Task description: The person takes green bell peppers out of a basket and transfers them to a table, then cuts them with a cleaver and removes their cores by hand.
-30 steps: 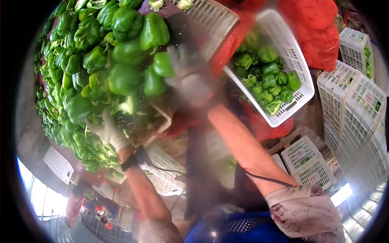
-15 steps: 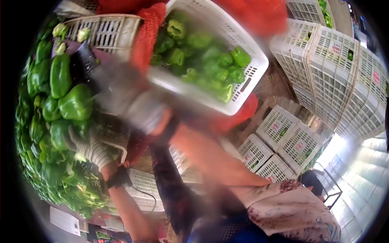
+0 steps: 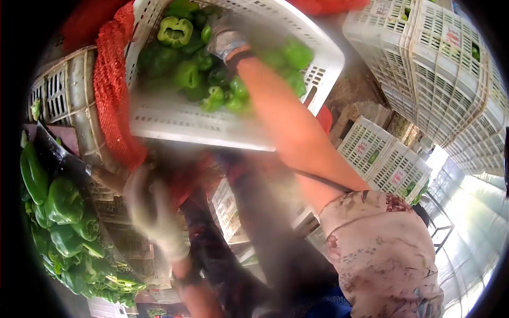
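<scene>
Right, our right hand [image 3: 225, 40] is inside the white crate [image 3: 201, 121], over green peppers [image 3: 188, 74]. It's gloved, knuckles up, with a dark band at the wrist. Can't tell whether the fingers are spread or pinching a pepper; blur and the hand's own back hide the tips. A cut pepper [image 3: 175, 32] sits just left of that hand, its hollow inside showing.

Our left hand [image 3: 151, 206] is also gloved and blurred, near side of the crate and outside it. Its fingers meet the handle end of a knife [image 3: 102, 176]. Can't tell if they close on it. The dark blade points far left, beside a purple board [image 3: 64, 138].

Most visible peppers are in two places: the crate, and a pile [image 3: 66, 233] at the left, whole ones mostly, large ones nearest the blade. Red mesh [image 3: 114, 85] hangs over the crate's left end, between it and an older slatted crate [image 3: 79, 106]. At the right we have tall stacked crates [image 3: 442, 69], with lower crates [image 3: 382, 159] nearer, green showing through their slots.
</scene>
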`<action>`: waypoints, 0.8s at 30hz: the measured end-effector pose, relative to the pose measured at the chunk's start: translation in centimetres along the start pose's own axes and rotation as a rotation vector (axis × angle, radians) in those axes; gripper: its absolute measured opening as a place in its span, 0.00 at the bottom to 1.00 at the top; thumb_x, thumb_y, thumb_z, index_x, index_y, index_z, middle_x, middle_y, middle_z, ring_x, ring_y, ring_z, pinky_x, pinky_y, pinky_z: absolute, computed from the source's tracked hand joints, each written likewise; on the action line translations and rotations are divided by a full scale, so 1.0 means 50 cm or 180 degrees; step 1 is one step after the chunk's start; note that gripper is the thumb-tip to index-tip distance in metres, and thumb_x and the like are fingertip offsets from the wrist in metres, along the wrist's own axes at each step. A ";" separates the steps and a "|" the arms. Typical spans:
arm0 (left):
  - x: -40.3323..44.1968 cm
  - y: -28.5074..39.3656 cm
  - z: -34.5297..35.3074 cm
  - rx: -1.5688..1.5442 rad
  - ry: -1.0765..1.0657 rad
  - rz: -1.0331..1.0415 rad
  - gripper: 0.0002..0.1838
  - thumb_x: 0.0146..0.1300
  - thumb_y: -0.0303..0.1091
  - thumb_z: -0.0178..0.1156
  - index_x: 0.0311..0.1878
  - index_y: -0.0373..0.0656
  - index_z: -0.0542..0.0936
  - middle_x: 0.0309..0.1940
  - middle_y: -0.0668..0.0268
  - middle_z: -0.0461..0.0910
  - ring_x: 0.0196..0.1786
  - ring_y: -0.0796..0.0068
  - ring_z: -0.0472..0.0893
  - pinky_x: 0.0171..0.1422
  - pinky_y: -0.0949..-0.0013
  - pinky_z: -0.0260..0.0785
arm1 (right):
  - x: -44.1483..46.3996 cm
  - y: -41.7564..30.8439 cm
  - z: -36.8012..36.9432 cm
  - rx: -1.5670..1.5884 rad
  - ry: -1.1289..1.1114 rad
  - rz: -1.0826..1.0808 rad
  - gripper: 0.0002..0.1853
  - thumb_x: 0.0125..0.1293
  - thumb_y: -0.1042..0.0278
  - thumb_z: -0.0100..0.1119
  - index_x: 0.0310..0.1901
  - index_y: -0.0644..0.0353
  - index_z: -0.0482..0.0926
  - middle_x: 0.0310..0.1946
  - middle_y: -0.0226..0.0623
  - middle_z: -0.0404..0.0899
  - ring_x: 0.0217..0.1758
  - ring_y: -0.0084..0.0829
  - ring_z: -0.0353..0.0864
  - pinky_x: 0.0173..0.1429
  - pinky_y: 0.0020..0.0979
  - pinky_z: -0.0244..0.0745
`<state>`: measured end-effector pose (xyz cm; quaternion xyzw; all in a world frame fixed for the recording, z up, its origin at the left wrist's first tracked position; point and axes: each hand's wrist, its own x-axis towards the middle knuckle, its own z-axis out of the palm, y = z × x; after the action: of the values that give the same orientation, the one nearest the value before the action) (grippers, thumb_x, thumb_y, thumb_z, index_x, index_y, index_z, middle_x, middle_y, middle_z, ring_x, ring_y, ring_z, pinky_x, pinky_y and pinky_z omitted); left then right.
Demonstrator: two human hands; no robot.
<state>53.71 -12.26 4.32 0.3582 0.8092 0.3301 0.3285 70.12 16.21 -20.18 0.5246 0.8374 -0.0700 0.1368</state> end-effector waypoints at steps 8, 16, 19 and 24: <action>0.107 -0.029 0.186 -0.4279 -0.0420 -0.2673 0.37 0.63 0.59 0.59 0.68 0.44 0.69 0.66 0.58 0.70 0.66 0.59 0.71 0.74 0.54 0.59 | -0.314 -0.028 -0.359 0.2777 -0.0976 -0.0015 0.47 0.54 0.38 0.68 0.69 0.59 0.64 0.64 0.50 0.69 0.63 0.51 0.72 0.72 0.49 0.63; 0.020 0.000 0.092 -0.4961 -0.1562 -0.1916 0.45 0.60 0.70 0.54 0.68 0.41 0.65 0.64 0.55 0.70 0.65 0.55 0.71 0.70 0.50 0.64 | -0.230 0.359 0.041 -0.0706 -0.0225 0.0823 0.27 0.59 0.46 0.63 0.51 0.61 0.79 0.48 0.47 0.81 0.47 0.41 0.83 0.48 0.41 0.79; -0.019 0.019 0.095 -0.5421 -0.1669 -0.1828 0.41 0.62 0.66 0.55 0.67 0.41 0.66 0.63 0.57 0.71 0.64 0.59 0.71 0.71 0.50 0.63 | -0.221 0.404 0.062 -0.0431 -0.0584 0.1041 0.27 0.60 0.48 0.61 0.53 0.61 0.77 0.47 0.46 0.80 0.50 0.39 0.81 0.49 0.39 0.79; -0.043 -0.006 0.065 -0.5587 -0.1695 -0.2057 0.34 0.64 0.59 0.56 0.64 0.44 0.70 0.59 0.60 0.74 0.61 0.65 0.74 0.71 0.54 0.62 | -0.236 0.289 -0.108 0.0926 -0.0669 0.1092 0.31 0.57 0.47 0.65 0.56 0.62 0.77 0.47 0.44 0.82 0.53 0.39 0.80 0.54 0.38 0.78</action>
<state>57.24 -13.18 2.87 -0.1906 0.2337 0.6182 0.7259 87.10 13.85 -11.08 0.6631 0.6983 -0.2198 0.1561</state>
